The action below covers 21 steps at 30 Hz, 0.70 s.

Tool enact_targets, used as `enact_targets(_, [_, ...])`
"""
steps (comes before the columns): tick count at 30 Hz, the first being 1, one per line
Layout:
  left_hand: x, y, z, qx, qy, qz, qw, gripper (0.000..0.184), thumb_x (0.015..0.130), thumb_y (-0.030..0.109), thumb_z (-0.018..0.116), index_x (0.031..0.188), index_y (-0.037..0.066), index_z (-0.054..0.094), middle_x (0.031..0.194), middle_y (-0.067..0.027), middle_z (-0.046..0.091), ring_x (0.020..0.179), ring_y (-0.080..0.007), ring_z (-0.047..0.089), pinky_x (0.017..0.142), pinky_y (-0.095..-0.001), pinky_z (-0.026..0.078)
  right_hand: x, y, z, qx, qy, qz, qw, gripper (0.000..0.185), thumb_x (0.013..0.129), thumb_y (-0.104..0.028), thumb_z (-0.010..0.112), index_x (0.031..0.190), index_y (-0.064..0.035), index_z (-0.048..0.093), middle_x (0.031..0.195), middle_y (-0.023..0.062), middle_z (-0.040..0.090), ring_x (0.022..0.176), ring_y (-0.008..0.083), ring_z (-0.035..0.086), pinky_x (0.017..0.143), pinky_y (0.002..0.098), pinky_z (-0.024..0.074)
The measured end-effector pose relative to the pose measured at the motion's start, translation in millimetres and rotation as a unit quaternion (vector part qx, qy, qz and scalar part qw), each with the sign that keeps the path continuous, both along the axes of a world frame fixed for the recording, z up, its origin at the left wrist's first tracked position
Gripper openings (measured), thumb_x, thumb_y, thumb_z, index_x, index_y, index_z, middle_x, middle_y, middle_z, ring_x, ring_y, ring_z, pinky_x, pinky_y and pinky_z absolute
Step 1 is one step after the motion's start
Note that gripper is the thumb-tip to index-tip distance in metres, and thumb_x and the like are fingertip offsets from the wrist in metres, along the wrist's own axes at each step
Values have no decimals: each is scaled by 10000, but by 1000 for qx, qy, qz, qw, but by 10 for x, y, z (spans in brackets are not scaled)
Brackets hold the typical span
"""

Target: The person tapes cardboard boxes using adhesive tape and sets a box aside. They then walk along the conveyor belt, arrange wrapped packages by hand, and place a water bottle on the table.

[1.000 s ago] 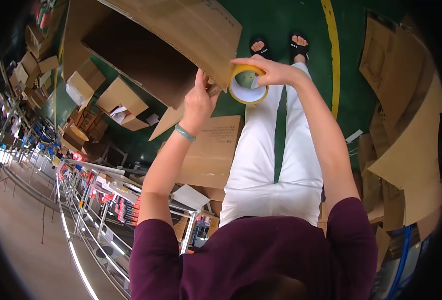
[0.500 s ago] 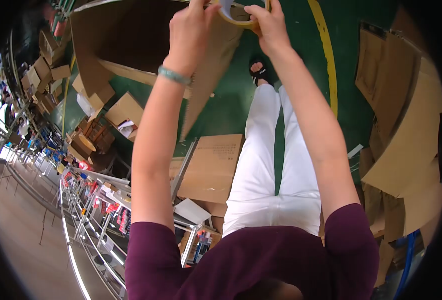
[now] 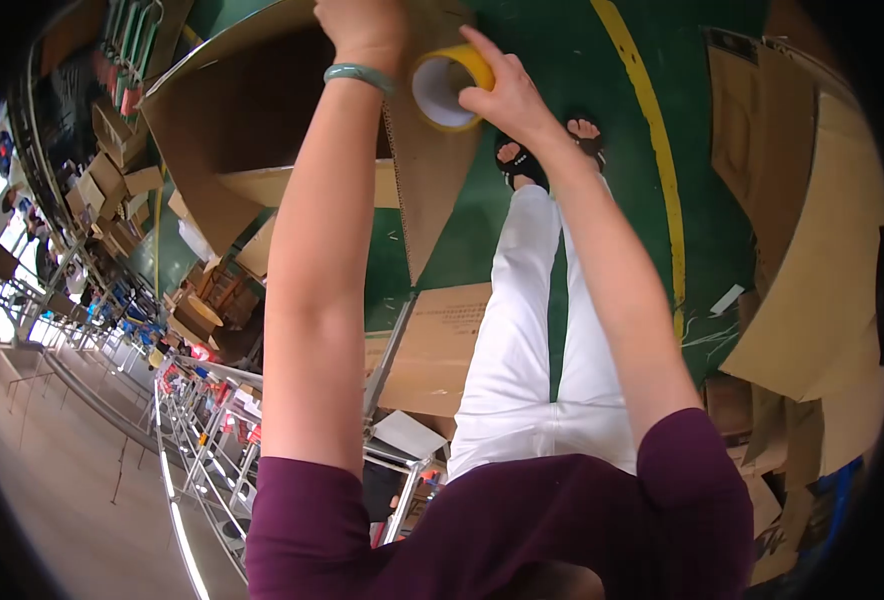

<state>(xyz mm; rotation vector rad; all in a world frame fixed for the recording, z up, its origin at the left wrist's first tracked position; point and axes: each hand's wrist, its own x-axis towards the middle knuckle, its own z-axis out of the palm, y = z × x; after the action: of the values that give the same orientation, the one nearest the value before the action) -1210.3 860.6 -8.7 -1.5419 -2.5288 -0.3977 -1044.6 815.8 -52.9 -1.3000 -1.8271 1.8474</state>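
My right hand [image 3: 512, 98] is closed on a roll of yellow tape [image 3: 477, 62], thumb and fingers gripping its rim, the pale core facing left. My left hand [image 3: 364, 28], below which a green bangle [image 3: 360, 73] circles the wrist, reaches the top edge of the view over the open cardboard box [image 3: 252, 110]. Its fingers are largely cut off by the frame, so what they hold, if anything, is hidden. One flap of the box [image 3: 427, 185] hangs down close beside the tape roll.
Flattened cardboard [image 3: 807, 300] leans on the right. A printed carton [image 3: 437, 335] lies left of my legs, near a metal frame [image 3: 402, 500]. A yellow line [image 3: 652, 130] crosses the green floor [image 3: 617, 100]. More boxes [image 3: 112, 200] stand at far left.
Both hands were on the tape roll at the top. Now my left hand is off it, further left and up over the box; my right hand has brought the roll lower and slightly left.
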Motion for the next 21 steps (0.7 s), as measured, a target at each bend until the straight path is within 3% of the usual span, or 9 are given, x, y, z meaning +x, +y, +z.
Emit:
enact_targets(3, [-246, 13, -173, 7, 48, -6, 999, 275, 863, 200, 448, 682, 20, 551, 638, -189, 564, 631, -359, 552, 590, -422, 443, -169, -384, -133, -179, 178, -203, 946, 753, 700, -155, 572, 1345, -78, 191, 1204, 108, 404, 1075, 192, 408, 931, 285, 308])
enact_targets(6, [-292, 57, -191, 25, 45, -13, 999, 286, 857, 195, 452, 657, 14, 548, 641, -191, 564, 637, -361, 550, 599, -422, 441, -272, -501, -47, -186, 251, -299, 902, 748, 698, -146, 575, 1340, -91, 195, 1240, 102, 377, 1089, 180, 395, 920, 274, 316])
enact_targets(8, [-280, 33, -204, 30, 39, -6, 999, 292, 853, 193, 455, 644, 11, 546, 643, -193, 564, 638, -363, 548, 603, -424, 439, -261, -455, -17, -142, 262, -353, 887, 636, 716, -144, 556, 1295, -74, 303, 1204, 89, 418, 1063, 156, 409, 909, 252, 318])
enact_targets(11, [-279, 18, -183, 32, 44, 0, 999, 294, 847, 184, 455, 634, 4, 547, 654, -197, 566, 642, -372, 544, 612, -436, 433, 124, -226, -10, -185, 171, -79, 965, 464, 756, -174, 514, 1203, -60, 467, 1081, 75, 511, 964, 130, 471, 858, 240, 357])
enact_targets(12, [-264, 11, -181, 29, 33, 5, 999, 295, 847, 185, 453, 636, 2, 549, 658, -197, 567, 650, -372, 544, 622, -437, 431, 271, -236, -3, -239, 121, 49, 962, 530, 748, -183, 517, 1260, -97, 414, 1093, 76, 506, 947, 132, 478, 842, 238, 369])
enact_targets(15, [-284, 20, -200, 33, 39, 14, 999, 298, 848, 188, 445, 647, -2, 554, 666, -196, 570, 665, -371, 546, 640, -438, 429, 496, -334, 222, -203, 88, 89, 971, 632, 722, -176, 533, 1317, -136, 324, 1116, 68, 482, 917, 138, 480, 832, 237, 372])
enact_targets(18, [-361, 99, -257, 30, 62, 17, 997, 301, 852, 194, 429, 668, -4, 562, 672, -192, 575, 678, -363, 552, 654, -435, 430, 489, -765, 45, -207, 82, 1, 975, 687, 691, -126, 534, 1326, -124, 272, 1158, 60, 439, 932, 149, 466, 831, 242, 370])
enact_targets(20, [-446, 153, -366, 17, 66, 19, 998, 304, 853, 199, 419, 681, -3, 567, 675, -189, 579, 684, -358, 557, 661, -432, 432, 228, -997, 46, -180, 195, -303, 915, 674, 670, -70, 527, 1297, -96, 281, 1168, 60, 407, 944, 155, 444, 842, 254, 368])
enact_targets(21, [-506, 187, -410, -27, 128, 23, 991, 312, 854, 201, 411, 681, -1, 574, 679, -189, 583, 685, -355, 561, 665, -429, 435, 92, -1012, 157, -228, 168, -385, 879, 629, 663, -37, 514, 1259, -75, 317, 1131, 64, 418, 909, 139, 423, 834, 248, 366])
